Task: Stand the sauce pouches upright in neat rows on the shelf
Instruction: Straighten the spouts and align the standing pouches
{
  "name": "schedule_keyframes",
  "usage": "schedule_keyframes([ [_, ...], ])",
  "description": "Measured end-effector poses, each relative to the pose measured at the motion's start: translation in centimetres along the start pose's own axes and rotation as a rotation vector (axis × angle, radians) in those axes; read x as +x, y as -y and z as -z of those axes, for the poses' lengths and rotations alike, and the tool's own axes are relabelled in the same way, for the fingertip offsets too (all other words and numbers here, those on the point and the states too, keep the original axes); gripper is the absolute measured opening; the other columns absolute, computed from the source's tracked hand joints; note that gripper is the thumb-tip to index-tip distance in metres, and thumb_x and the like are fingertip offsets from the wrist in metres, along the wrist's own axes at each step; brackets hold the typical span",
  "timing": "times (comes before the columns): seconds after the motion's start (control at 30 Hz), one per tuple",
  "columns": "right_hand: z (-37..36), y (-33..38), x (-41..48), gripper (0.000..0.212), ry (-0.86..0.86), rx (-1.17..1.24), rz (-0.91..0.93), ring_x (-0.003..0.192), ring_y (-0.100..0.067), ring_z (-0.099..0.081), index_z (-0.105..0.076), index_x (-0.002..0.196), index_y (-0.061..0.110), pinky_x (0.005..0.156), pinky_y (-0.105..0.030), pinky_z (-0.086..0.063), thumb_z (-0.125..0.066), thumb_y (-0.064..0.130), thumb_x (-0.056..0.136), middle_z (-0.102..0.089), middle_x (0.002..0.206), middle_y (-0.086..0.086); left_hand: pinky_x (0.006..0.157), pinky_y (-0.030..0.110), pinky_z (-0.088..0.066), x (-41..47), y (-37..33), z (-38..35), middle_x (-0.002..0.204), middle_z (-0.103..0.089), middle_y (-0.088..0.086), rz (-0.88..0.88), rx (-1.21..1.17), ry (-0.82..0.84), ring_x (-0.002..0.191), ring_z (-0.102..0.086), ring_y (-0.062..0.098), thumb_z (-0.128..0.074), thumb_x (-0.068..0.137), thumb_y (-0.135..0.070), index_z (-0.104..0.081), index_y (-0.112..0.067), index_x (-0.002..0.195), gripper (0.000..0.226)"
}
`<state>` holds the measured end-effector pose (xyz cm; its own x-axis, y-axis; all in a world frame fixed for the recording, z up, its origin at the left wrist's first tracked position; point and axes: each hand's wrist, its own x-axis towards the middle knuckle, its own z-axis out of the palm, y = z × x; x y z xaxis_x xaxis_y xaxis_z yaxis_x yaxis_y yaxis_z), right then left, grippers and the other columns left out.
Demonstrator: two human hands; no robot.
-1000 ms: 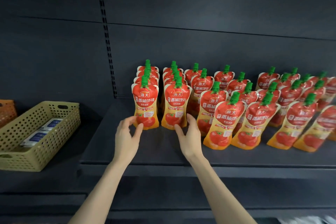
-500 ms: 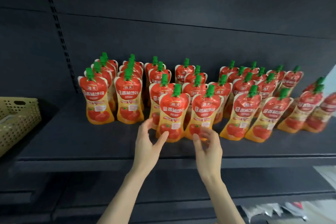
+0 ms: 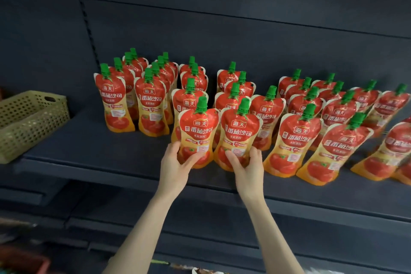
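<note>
Squaring up the shelf [image 3: 100,151] front
Gripping left pouch [image 3: 199,133] low in left hand [image 3: 175,162], right pouch [image 3: 241,138] in right hand [image 3: 248,168] — both upright, side by side.

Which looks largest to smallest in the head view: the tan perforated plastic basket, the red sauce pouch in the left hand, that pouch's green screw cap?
Largest: tan perforated plastic basket, though cropped.
Next: red sauce pouch in the left hand.
Smallest: its green cap.
</note>
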<state>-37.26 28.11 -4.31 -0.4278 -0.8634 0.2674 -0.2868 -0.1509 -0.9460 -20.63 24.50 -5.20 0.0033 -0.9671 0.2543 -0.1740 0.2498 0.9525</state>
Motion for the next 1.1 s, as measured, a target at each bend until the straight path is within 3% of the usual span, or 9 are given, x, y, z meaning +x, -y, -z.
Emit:
schedule_keyframes([
  [0.17, -0.2, -0.1, -0.7, 0.023, 0.115, 0.149, 0.001, 0.096, 0.002, -0.063, -0.056, 0.105, 0.033, 0.076, -0.012, -0.051, -0.065, 0.022, 0.086, -0.068, 0.103, 0.014, 0.08, 0.019, -0.053, -0.8, -0.2, 0.9, 0.101, -0.068, -0.013, -0.018, -0.113, 0.015, 0.098, -0.063, 0.002, -0.07, 0.073, -0.04, -0.058, -0.022, 0.108, 0.041],
  [0.3, -2.3, 0.6, -1.2, 0.028, 0.2, 0.187, 0.022, 0.098, 0.002, -0.063, -0.057, 0.114, 0.024, 0.077, -0.011, -0.05, -0.064, 0.02, 0.087, -0.069, 0.102, 0.017, 0.077, 0.016, -0.052, -0.7, 0.1, 3.7, 0.1, -0.069, -0.015, -0.034, -0.143, 0.009, 0.097, -0.064, 0.004, -0.07, 0.077, -0.032, -0.059, -0.024, 0.102, 0.029],
  [0.5, -8.1, 2.3, -1.3, 0.026, 0.279, 0.218, 0.028, 0.097, -0.001, -0.064, -0.057, 0.112, 0.024, 0.076, -0.014, -0.051, -0.063, 0.019, 0.088, -0.069, 0.102, 0.016, 0.073, 0.014, -0.052, 1.3, 1.0, 10.5, 0.1, -0.069, -0.013, -0.057, -0.185, -0.013, 0.096, -0.065, 0.005, -0.07, 0.078, -0.026, -0.06, -0.027, 0.1, 0.024],
  [0.8, -18.7, 4.2, -2.0, 0.028, 0.219, 0.188, 0.029, 0.102, -0.001, -0.062, -0.056, 0.116, 0.022, 0.083, -0.017, -0.052, -0.062, 0.023, 0.088, -0.067, 0.109, 0.011, 0.07, 0.015, -0.053, 6.9, 4.7, 20.8, 0.097, -0.069, -0.017, -0.037, -0.091, 0.063, 0.093, -0.065, 0.003, -0.071, 0.076, -0.033, -0.059, -0.03, 0.095, 0.023],
  [0.97, -21.4, 4.8, -1.7, 0.028, 0.198, 0.148, -0.007, 0.1, 0.0, -0.063, -0.054, 0.116, 0.022, 0.079, -0.013, -0.051, -0.061, 0.022, 0.089, -0.067, 0.109, 0.01, 0.075, 0.026, -0.055, 9.3, 5.9, 22.6, 0.098, -0.069, -0.011, -0.011, -0.099, 0.15, 0.094, -0.066, 0.006, -0.07, 0.08, -0.028, -0.058, -0.027, 0.095, 0.019],
  [1.1, -21.8, 4.9, -1.4, 0.036, 0.209, 0.108, -0.022, 0.104, -0.002, -0.062, -0.05, 0.123, 0.018, 0.082, -0.015, -0.051, -0.062, 0.021, 0.089, -0.065, 0.113, 0.008, 0.079, 0.024, -0.054, 10.3, 6.1, 23.3, 0.104, -0.068, -0.013, 0.017, -0.134, 0.251, 0.099, -0.064, 0.003, -0.07, 0.075, -0.035, -0.056, -0.032, 0.102, 0.03],
])
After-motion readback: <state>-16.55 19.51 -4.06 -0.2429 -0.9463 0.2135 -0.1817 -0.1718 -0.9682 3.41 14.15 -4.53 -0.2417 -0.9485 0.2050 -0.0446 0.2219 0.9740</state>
